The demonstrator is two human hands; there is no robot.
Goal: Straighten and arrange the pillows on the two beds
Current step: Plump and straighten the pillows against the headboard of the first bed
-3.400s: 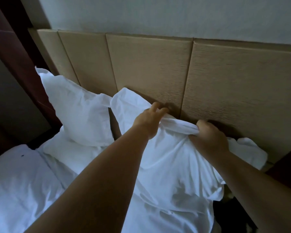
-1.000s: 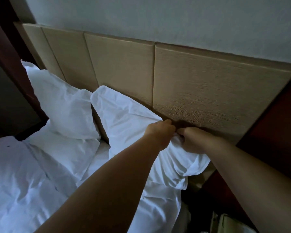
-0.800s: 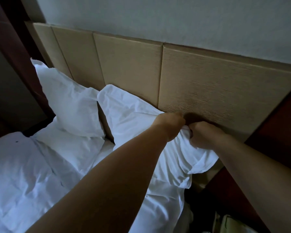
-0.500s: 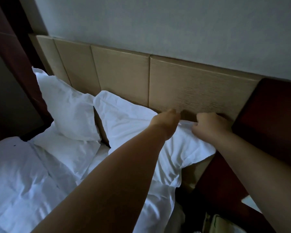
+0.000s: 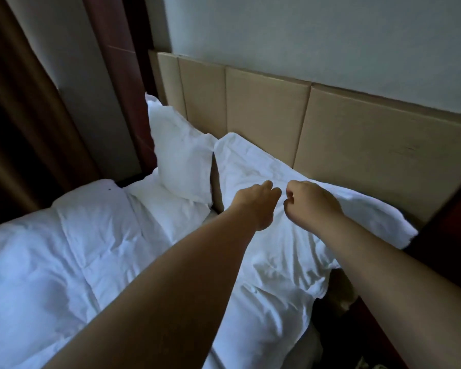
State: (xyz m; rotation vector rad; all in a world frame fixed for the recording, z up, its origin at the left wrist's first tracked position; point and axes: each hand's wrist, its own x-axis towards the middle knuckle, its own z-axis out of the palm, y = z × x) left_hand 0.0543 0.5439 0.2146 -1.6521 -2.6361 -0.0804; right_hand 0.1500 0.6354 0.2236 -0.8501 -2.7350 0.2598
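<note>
Pillows: two, left pillow [image 5: 181, 161], right pillow [image 5: 250, 166].
Hands: left hand [image 5: 256, 205], right hand [image 5: 312, 205], over right pillow.
Fingers: curled; right empty, left grasp unclear.

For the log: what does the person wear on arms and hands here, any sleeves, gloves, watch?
Nothing worn shows. The left forearm and right forearm are bare to the frame edge, no sleeve in view. The left hand and right hand are ungloved, with no watch or band at either wrist. Rings: none seen, but most fingers are hidden.
</note>
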